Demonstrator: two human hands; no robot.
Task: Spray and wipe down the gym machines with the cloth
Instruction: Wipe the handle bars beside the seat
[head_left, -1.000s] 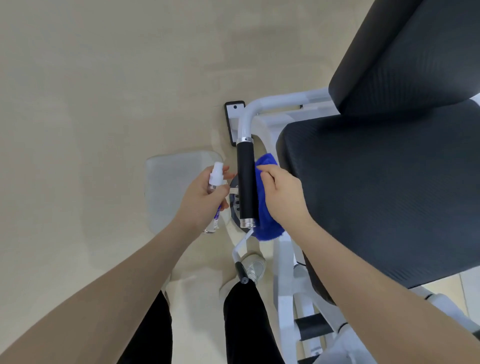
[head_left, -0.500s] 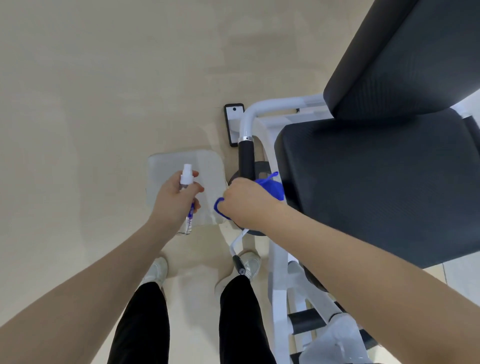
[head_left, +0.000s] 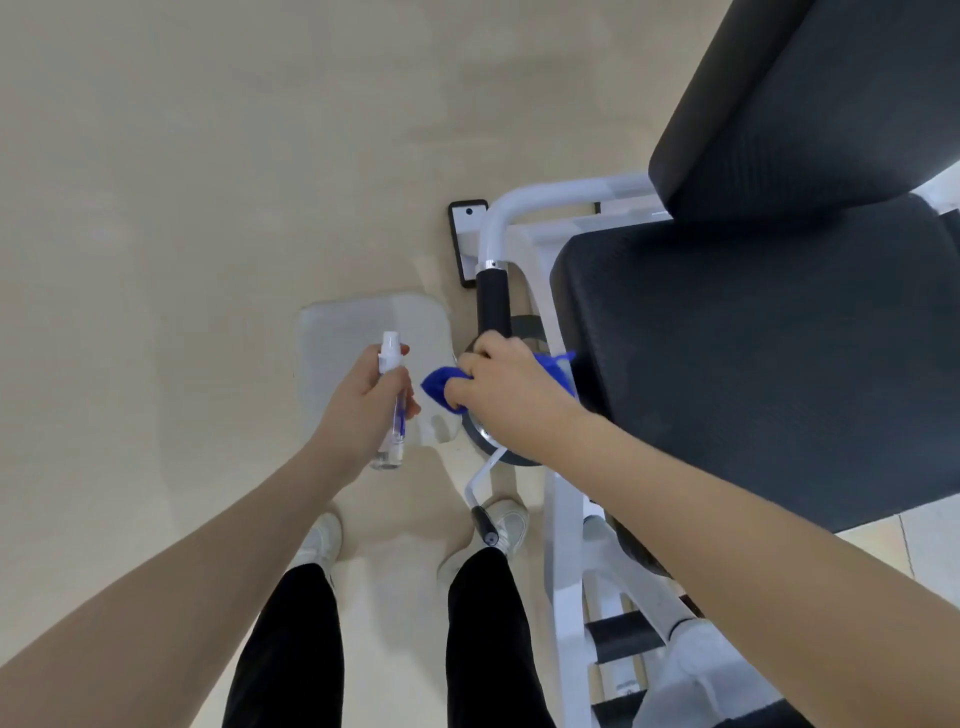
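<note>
My left hand (head_left: 363, 410) is wrapped around a small clear plastic spray bottle (head_left: 393, 410) with a white nozzle at the top and a blue tube showing inside; the fingers curl round its body and the bottle stands nearly upright, out over the floor and just left of the machine. My right hand (head_left: 506, 392) is bunched over a bright blue cloth (head_left: 439, 387), gripping it around the lower end of the black foam-covered handle grip (head_left: 493, 306) of the white steel gym machine (head_left: 563, 525). A fold of the cloth sticks out to the left of my knuckles, and another bit of blue shows on the right side of the hand, close to the edge of the black padded seat (head_left: 753, 364). The upper part of the grip rises bare above my hand to a silver collar, where the curved white tube begins. Under my wrist a dark round disc with a metal edge (head_left: 483, 436) shows, and a thin white lever with a black knob (head_left: 483, 525) hangs below it. The black backrest pad (head_left: 810, 104) sits above the seat. On the beige floor (head_left: 182, 208) lies a pale grey rounded-square mat (head_left: 337, 338), beneath the bottle. My black trouser legs (head_left: 291, 649) and pale shoes (head_left: 324, 538) are at the bottom of the view, the right shoe close to the lever's knob.
</note>
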